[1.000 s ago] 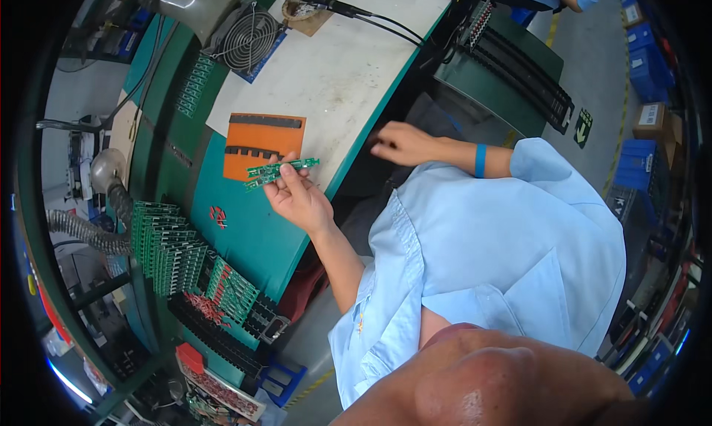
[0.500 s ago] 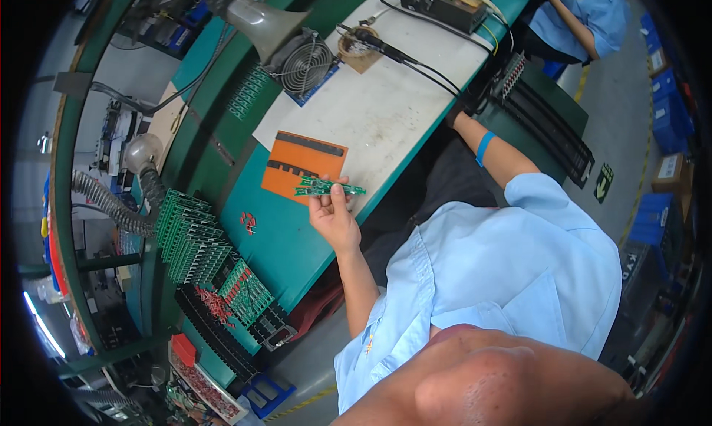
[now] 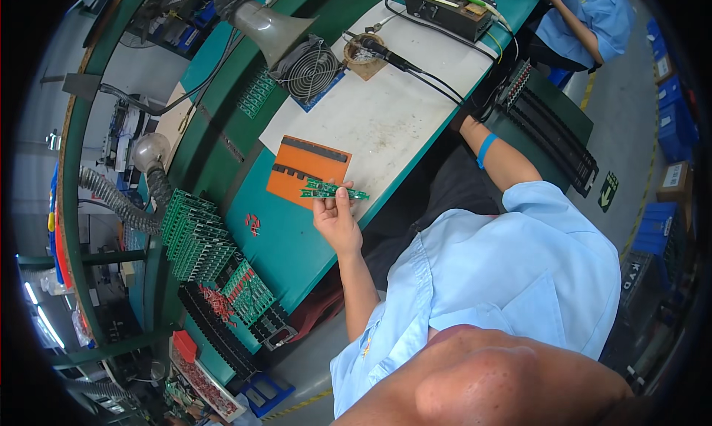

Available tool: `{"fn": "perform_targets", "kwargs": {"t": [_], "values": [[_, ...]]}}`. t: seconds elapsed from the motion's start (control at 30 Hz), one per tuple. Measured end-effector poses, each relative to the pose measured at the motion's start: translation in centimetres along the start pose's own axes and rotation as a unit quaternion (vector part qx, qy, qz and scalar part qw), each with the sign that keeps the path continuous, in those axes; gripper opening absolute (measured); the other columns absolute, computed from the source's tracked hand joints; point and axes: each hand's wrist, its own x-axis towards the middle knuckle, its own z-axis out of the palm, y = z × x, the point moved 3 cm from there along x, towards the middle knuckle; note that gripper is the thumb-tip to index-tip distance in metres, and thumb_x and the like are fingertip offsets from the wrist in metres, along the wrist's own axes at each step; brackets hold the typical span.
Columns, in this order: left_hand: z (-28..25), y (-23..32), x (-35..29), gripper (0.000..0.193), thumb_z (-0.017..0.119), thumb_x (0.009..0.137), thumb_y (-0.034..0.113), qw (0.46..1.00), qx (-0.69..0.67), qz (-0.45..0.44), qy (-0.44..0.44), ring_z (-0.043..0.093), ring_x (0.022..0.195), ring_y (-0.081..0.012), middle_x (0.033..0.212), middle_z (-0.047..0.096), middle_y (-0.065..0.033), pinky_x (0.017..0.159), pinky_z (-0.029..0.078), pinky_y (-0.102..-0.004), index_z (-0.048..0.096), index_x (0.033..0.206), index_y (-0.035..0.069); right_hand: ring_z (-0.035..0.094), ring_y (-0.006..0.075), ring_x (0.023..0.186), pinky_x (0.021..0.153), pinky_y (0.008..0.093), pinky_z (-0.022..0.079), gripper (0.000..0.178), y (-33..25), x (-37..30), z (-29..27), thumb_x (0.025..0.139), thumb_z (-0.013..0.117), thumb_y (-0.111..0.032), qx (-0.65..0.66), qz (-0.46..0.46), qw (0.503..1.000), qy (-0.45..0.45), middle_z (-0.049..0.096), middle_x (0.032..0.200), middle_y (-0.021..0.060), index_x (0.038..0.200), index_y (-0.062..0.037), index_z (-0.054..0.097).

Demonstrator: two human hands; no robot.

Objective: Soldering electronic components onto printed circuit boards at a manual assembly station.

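My left hand (image 3: 337, 220) is closed around a few slim green circuit boards (image 3: 335, 193), thumb on top. The boards hover over the near corner of an orange plate (image 3: 310, 166) with dark strips along it. My right arm, with a blue band at the wrist, stretches away to the right. The right hand (image 3: 467, 124) sits low beside the table edge, near a black slotted rack (image 3: 552, 140); its fingers are hidden in shadow.
Left of me stand stacked green boards (image 3: 196, 237), red parts (image 3: 216, 303) and a black rack (image 3: 215, 333). Loose red pieces (image 3: 253, 224) lie on the green mat. A fan (image 3: 308, 71), soldering iron (image 3: 382, 51) and control box (image 3: 445, 14) stand farther off. Another person (image 3: 586, 21) sits upper right.
The whole view has shifted slightly. My left hand still holds the boards above the orange plate, and my right arm keeps nearly the same pose.
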Motion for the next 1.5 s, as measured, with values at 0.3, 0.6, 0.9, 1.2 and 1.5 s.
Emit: {"fn": "perform_targets", "kwargs": {"t": [0.3,0.6,0.9,1.2,1.5], "values": [[0.3,0.3,-0.1,0.027,0.062,0.099,0.01,1.0,0.006,0.009,0.001,0.064,0.079,-0.01,0.102,0.072,-0.0147,0.069,0.051,-0.0188,0.055,0.123,-0.003,0.033,0.0391,0.145,0.121,0.0561,0.019,0.078,1.0,3.5,-0.6,0.098,0.029,-0.062,-0.028,0.046,0.964,-0.259,0.034,0.159,0.0161,0.158,-0.0113,0.028],[0.4,0.5,-0.1,0.027,0.06,0.1,0.009,1.0,0.015,-0.013,0.006,0.063,0.08,-0.0085,0.101,0.071,-0.0151,0.067,0.048,-0.0165,0.054,0.124,-0.003,0.042,0.0364,0.123,0.106,0.0503,0.03,0.058,1.4,1.2,1.1,0.096,0.04,-0.048,-0.045,0.015,0.971,-0.233,0.045,0.135,0.0159,0.137,-0.0065,0.042],[0.4,0.7,-0.3,0.028,0.061,0.1,0.009,1.0,0.01,-0.002,0.011,0.063,0.081,-0.0098,0.102,0.071,-0.0147,0.068,0.048,-0.0183,0.055,0.124,-0.002,0.054,0.0329,0.095,0.088,0.0426,0.042,0.036,1.5,-0.9,-1.1,0.092,0.051,-0.031,-0.517,-0.3,0.785,0.163,0.059,0.105,0.0159,0.11,-0.0002,0.059],[0.1,1.1,-0.4,0.023,0.06,0.1,0.01,0.999,-0.03,-0.012,-0.026,0.064,0.084,-0.0112,0.105,0.072,-0.0126,0.075,0.05,-0.0197,0.056,0.119,-0.003,0.056,0.0213,0.058,0.06,0.0308,0.048,0.025,13.1,-17.7,7.3,0.089,0.065,-0.02,-0.781,-0.109,0.612,-0.049,0.065,0.069,0.0085,0.092,0.0033,0.072],[5.1,0.8,-6.1,0.023,0.06,0.096,0.002,0.979,-0.072,-0.048,-0.186,0.068,0.092,-0.0155,0.107,0.073,-0.0118,0.081,0.052,-0.0233,0.059,0.118,-0.005,0.041,0.0077,0.057,0.055,0.0204,0.035,0.015,18.9,-24.5,17.3,0.088,0.07,-0.009,-0.672,-0.153,0.707,-0.161,0.061,0.071,0.0014,0.097,0.003,0.07]]}}
